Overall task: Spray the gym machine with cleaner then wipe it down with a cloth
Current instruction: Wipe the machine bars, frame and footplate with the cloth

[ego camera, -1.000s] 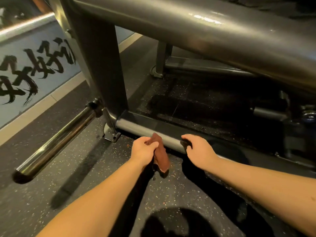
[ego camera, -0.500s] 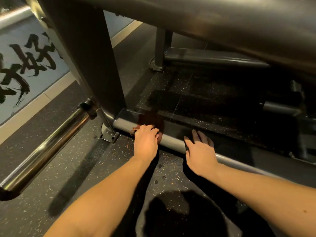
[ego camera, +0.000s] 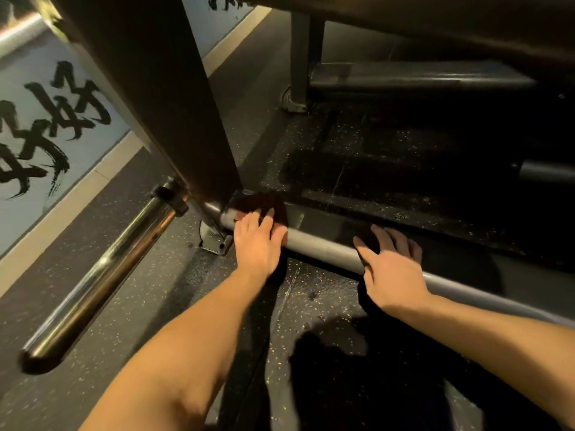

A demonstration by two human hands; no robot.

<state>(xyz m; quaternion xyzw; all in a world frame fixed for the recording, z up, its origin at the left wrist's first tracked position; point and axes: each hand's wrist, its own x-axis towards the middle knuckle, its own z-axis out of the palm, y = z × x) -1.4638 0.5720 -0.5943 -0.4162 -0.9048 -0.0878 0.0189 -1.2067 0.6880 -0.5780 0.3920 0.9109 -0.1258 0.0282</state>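
The gym machine's grey base rail (ego camera: pixel 323 245) runs along the floor from its dark upright post (ego camera: pixel 174 113) toward the lower right. A reddish-brown cloth (ego camera: pixel 264 203) lies spread on the rail's left end, right by the post. My left hand (ego camera: pixel 258 244) presses flat on the cloth with straight fingers. Further right, my right hand (ego camera: pixel 389 269) rests on the same rail, fingers spread and holding nothing. No spray bottle is in view.
A chrome weight peg (ego camera: pixel 102 272) sticks out to the lower left from the post. A bolted foot plate (ego camera: pixel 214 241) sits under the rail's corner. The machine's upper beam (ego camera: pixel 435 23) hangs overhead. Speckled rubber floor (ego camera: pixel 155 306) lies in front; a lettered wall panel (ego camera: pixel 40 126) is at left.
My left hand went from gripping the bunched cloth to pressing it flat, sliding left along the rail toward the post. My right hand's fingers spread out on the rail.
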